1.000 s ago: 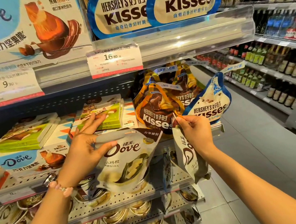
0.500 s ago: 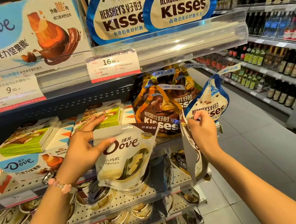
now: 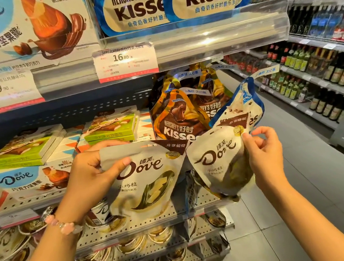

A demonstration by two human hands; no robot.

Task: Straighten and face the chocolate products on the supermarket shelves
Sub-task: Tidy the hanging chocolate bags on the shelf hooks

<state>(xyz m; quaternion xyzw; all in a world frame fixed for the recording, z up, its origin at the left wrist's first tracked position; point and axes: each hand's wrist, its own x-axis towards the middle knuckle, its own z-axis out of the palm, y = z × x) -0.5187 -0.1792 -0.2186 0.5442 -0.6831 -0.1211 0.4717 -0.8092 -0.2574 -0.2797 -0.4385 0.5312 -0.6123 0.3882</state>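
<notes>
Nearest, left hand [image 3: 90,178] grips top left corner of left Dove pouch [image 3: 145,182], thumb across front, label facing camera. Right hand [image 3: 265,157] pinches upper right corner of right Dove pouch [image 3: 221,163], tilted, front partly turned toward camera. Both pouches held side by side in front of perforated shelf [image 3: 135,227]. Behind: brown Hershey's Kisses bags [image 3: 176,123], blue-white Kisses bag [image 3: 244,107], green chocolate boxes [image 3: 109,125]. Above: price tag [image 3: 125,62]. Far right: bottle aisle [image 3: 320,71].

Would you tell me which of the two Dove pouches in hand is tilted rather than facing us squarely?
The right-hand Dove pouch, pinched by the right hand, leans sideways; the left-hand Dove pouch faces squarely.
</notes>
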